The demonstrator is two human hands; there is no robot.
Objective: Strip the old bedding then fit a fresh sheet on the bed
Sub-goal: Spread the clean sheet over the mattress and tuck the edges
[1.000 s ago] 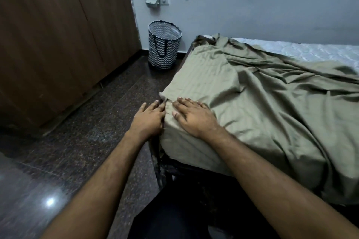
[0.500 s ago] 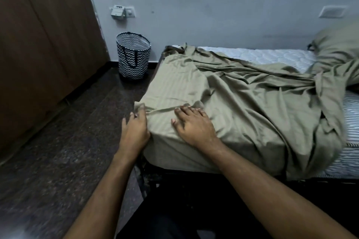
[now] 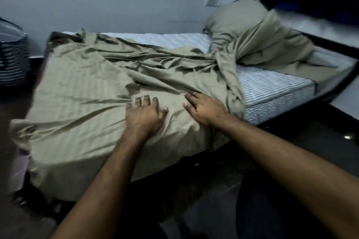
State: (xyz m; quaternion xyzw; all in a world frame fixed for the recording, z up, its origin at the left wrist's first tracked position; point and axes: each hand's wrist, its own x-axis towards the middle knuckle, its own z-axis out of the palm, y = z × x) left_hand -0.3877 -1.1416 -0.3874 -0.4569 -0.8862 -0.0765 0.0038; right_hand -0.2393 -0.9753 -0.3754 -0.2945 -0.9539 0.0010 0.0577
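**Obs. 1:** Both hands have shifted from the bed's near-left corner to mid-edge, and the view has swung right with them. Left hand (image 3: pixel 144 115) now lies palm down on the olive sheet (image 3: pixel 81 87), fingers (image 3: pixel 138 101) spread and nearly straight. Right hand (image 3: pixel 206 108) the same, flat, just to its right. Neither pinches any cloth that I can see.

**Obs. 2:** Sheet position?

**Obs. 1:** Drawn over the foot half of the mattress (image 3: pixel 272 87) and draped down the near side. It bunches into a twisted ridge running toward the pillow (image 3: pixel 239 23) at the head end, far right. Quilted white mattress top bare along the wall; striped side panel bare to the right of the hands.

**Obs. 2:** What does the coming move hinge on?

**Obs. 1:** My judgement: the slack lies rightward, along the bed's long axis. Right hand is nearer that bunched ridge. Cloth is thin and faintly striped, and creases easily under the palms; it should slide readily.

**Obs. 2:** Anything else?

**Obs. 1:** Patterned basket (image 3: pixel 13 58), blurred, at far left.
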